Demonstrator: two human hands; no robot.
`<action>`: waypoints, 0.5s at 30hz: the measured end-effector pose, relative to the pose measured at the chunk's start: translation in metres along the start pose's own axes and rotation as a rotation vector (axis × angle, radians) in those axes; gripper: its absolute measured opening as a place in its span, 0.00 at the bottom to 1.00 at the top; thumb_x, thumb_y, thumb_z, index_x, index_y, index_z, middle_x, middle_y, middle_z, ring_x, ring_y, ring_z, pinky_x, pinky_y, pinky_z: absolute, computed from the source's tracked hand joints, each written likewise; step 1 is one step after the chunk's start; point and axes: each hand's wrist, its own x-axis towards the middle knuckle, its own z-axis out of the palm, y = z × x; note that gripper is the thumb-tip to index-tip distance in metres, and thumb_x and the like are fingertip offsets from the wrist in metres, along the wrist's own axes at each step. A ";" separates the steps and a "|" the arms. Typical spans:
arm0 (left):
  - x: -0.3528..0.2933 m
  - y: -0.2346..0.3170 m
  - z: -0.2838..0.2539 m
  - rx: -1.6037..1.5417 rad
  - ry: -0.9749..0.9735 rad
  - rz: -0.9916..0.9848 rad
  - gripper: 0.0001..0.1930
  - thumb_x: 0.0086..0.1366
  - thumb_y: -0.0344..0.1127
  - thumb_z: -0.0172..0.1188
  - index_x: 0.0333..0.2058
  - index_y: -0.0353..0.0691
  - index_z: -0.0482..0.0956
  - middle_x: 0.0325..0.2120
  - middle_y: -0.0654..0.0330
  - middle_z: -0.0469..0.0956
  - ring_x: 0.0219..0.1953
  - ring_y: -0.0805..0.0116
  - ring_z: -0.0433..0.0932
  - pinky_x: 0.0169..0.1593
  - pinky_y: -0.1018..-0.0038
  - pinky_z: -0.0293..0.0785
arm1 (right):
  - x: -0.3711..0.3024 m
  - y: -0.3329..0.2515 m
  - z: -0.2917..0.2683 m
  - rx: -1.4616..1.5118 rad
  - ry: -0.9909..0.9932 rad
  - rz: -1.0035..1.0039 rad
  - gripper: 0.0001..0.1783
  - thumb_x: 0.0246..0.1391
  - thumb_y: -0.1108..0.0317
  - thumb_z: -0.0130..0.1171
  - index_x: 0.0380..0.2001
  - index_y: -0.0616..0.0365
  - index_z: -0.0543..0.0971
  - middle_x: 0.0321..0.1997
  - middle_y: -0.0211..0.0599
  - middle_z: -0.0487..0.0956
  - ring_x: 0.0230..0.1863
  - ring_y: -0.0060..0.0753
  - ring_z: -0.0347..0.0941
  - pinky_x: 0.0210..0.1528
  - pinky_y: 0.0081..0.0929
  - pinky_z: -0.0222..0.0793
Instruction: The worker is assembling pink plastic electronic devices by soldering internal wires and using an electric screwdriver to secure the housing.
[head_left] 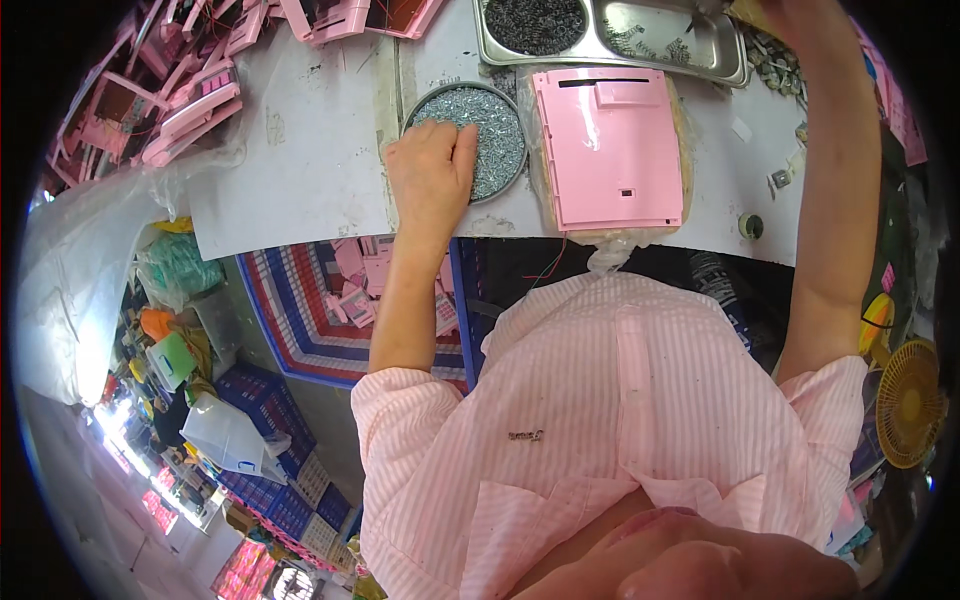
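Note:
My left hand [430,165] rests over the left side of a round dish [523,150] heaped with small silvery screws [495,130]. Its fingers are curled closed, and what they hold, if anything, is hidden. To the right of the dish, a flat pink plastic casing [610,150] lies on a plastic-wrapped pad [686,150]; it has a slot along its far edge and thin wires at its near left corner. At the top edge my right hand [785,12] reaches over the right end of a metal tray [735,65], mostly cut off, its fingers not clear.
Dark small parts [535,22] fill the tray's left compartment; a few springs [650,42] lie in the right one. Pink casings [200,110] pile up at the far left. Below the table edge stands a crate [300,345] with pink parts. A small round container [750,226] sits at right.

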 end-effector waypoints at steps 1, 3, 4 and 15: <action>0.001 0.004 0.000 -0.056 0.031 0.035 0.08 0.59 0.35 0.66 0.25 0.41 0.78 0.26 0.58 0.76 0.32 0.52 0.75 0.39 0.56 0.65 | -0.009 0.002 0.008 0.028 0.014 0.001 0.20 0.55 0.64 0.66 0.49 0.59 0.76 0.36 0.35 0.81 0.37 0.25 0.77 0.39 0.21 0.73; 0.000 0.021 -0.001 -0.172 0.093 0.099 0.07 0.58 0.34 0.67 0.26 0.42 0.78 0.25 0.59 0.76 0.32 0.54 0.75 0.40 0.58 0.64 | -0.032 0.001 0.022 0.147 -0.010 -0.007 0.17 0.54 0.66 0.64 0.45 0.59 0.78 0.33 0.38 0.81 0.37 0.29 0.78 0.39 0.24 0.73; 0.003 0.038 -0.002 -0.219 0.116 0.165 0.06 0.58 0.32 0.67 0.27 0.41 0.79 0.25 0.60 0.77 0.31 0.56 0.75 0.40 0.60 0.64 | -0.048 0.006 0.026 0.211 -0.027 -0.021 0.14 0.56 0.65 0.62 0.44 0.59 0.77 0.29 0.35 0.78 0.35 0.28 0.75 0.38 0.25 0.71; -0.007 0.119 -0.002 -0.633 -0.002 0.206 0.06 0.56 0.31 0.69 0.33 0.49 0.83 0.25 0.70 0.81 0.29 0.68 0.77 0.44 0.67 0.60 | -0.109 0.008 0.066 0.418 -0.156 -0.140 0.20 0.64 0.56 0.61 0.52 0.50 0.67 0.16 0.21 0.65 0.19 0.19 0.62 0.27 0.23 0.65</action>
